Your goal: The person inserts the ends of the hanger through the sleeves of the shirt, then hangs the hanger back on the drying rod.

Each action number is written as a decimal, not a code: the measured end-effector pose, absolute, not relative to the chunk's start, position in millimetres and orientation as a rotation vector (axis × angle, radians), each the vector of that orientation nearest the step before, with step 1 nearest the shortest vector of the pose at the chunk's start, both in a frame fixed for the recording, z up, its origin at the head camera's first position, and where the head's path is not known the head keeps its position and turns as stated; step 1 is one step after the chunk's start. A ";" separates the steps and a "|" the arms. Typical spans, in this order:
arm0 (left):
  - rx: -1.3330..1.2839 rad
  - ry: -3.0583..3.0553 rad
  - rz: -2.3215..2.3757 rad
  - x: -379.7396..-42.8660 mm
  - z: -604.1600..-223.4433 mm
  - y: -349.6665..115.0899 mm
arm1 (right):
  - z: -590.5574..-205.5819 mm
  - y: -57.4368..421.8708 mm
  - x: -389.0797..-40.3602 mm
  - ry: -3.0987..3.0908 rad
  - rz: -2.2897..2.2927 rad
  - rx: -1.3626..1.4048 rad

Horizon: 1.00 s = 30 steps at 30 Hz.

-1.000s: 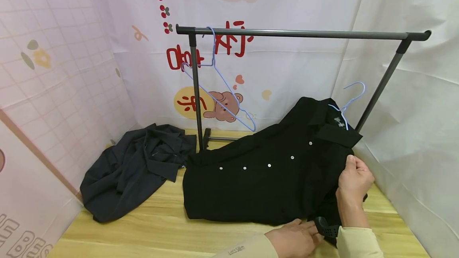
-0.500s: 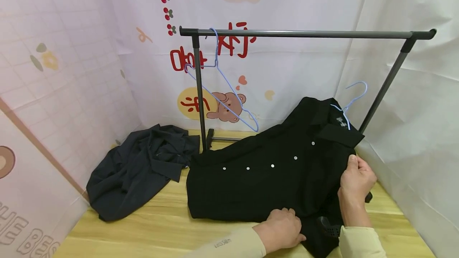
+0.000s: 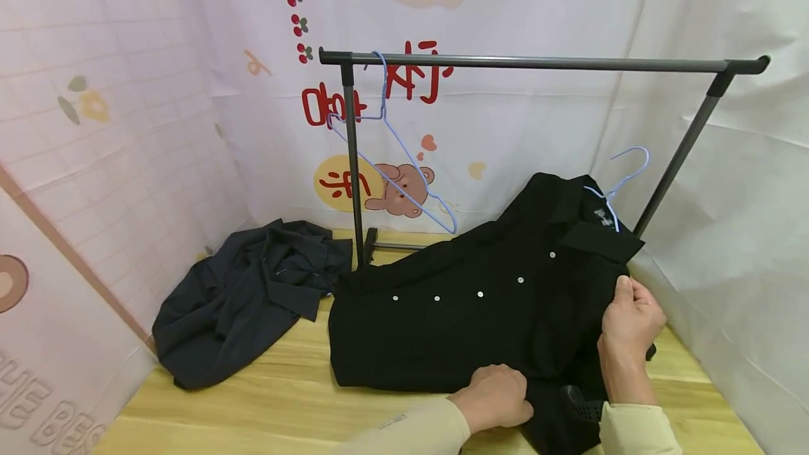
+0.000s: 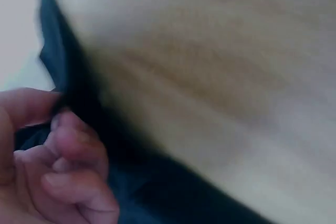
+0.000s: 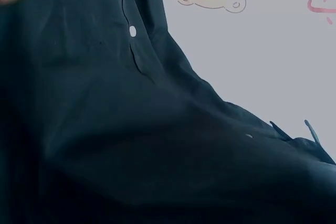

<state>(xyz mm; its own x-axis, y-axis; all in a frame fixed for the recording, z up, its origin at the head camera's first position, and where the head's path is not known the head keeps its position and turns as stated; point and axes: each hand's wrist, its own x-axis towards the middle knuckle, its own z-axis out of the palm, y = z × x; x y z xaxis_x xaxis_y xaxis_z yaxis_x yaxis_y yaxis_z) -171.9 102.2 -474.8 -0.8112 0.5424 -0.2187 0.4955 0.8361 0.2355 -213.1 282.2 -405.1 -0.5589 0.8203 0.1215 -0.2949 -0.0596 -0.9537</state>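
- Black shirt point(image 3: 455, 335) is spread on the table point(image 3: 284, 378) in front of the rack point(image 3: 537, 62), hanger point(image 3: 610, 196) in its collar point(image 3: 603, 239).
- Cloth is pinched by the left hand point(image 3: 496, 397), near side, and right hand point(image 3: 634, 319), below the collar.
- Tension is best applied gently (buttons point(image 3: 480, 294) can strain).

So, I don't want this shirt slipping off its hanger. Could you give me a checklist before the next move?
1. Left hand pinching the black shirt: ok.
2. Right hand gripping the shirt below its collar: ok.
3. Blue hanger poking out at the collar: ok.
4. Both its arms seated inside the shirt: cannot tell, cloth hides their ends.
5. Its hook on the rail: not ok, it sits below.
6. Rail space right of the other hanger: ok, bare.
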 end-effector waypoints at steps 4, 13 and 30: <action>0.861 2.692 0.829 -179.4 -453.2 46.6 | -403.6 284.3 -213.0 -1.388 1.746 -0.614; 0.423 2.519 1.733 -213.5 -429.0 -80.2 | -404.8 289.9 -212.5 -1.366 1.789 -0.617; -0.052 2.815 1.315 -226.7 -452.1 -228.0 | -411.1 297.1 -208.1 -1.321 1.814 -0.636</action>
<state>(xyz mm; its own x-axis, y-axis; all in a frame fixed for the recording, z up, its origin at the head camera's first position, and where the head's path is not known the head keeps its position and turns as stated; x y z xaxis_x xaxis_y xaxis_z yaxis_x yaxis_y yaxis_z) -226.7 -228.0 -452.1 -0.9989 -0.0160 -0.0450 -0.0447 0.6417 0.7657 -208.1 297.1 -411.1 -0.5644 0.8239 0.0515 -0.3018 -0.1478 -0.9418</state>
